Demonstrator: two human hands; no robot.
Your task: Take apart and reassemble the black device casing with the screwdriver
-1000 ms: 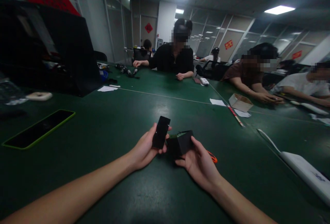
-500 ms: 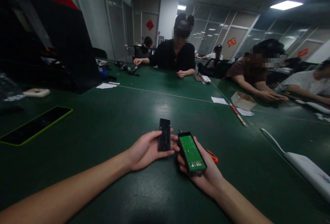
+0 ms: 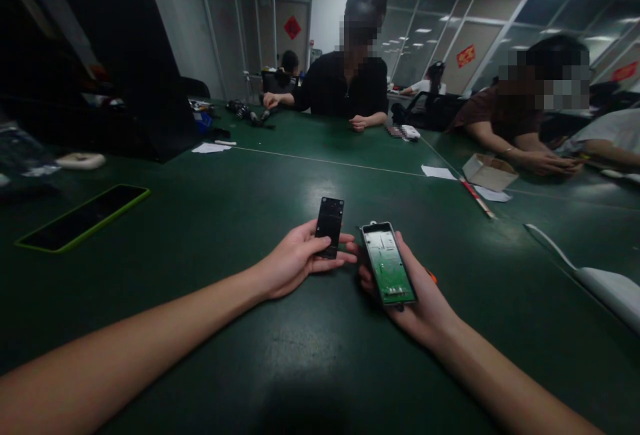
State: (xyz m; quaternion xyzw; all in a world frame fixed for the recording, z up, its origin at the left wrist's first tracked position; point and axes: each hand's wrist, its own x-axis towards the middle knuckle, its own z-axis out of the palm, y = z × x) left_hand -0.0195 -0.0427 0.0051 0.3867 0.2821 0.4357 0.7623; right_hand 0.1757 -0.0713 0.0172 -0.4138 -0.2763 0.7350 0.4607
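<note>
Between thumb and fingers, my left hand (image 3: 295,258) holds a flat black cover plate (image 3: 331,221), raised above the table with small marks at its corners. My right hand (image 3: 425,288) is wrapped round a dark device housing (image 3: 414,296), whose open face shows a green circuit board (image 3: 393,273). Light glares off the board's upper half. The two parts are apart, side by side, and the left fingertips come close to the housing. An orange item (image 3: 431,277) lies mostly hidden behind my right hand.
On the green table (image 3: 225,361), a phone in a green case (image 3: 85,218) lies left. A small box (image 3: 490,173), papers (image 3: 439,173) and a red-and-white strip (image 3: 477,199) lie right, with a white device (image 3: 613,295) nearer. A person (image 3: 345,88) sits opposite; others sit right.
Both hands, with the cover plate and the housing, appear higher and slightly right in view; the whole scene has shifted too. The cover plate has tilted, and glare now falls on the circuit board.
</note>
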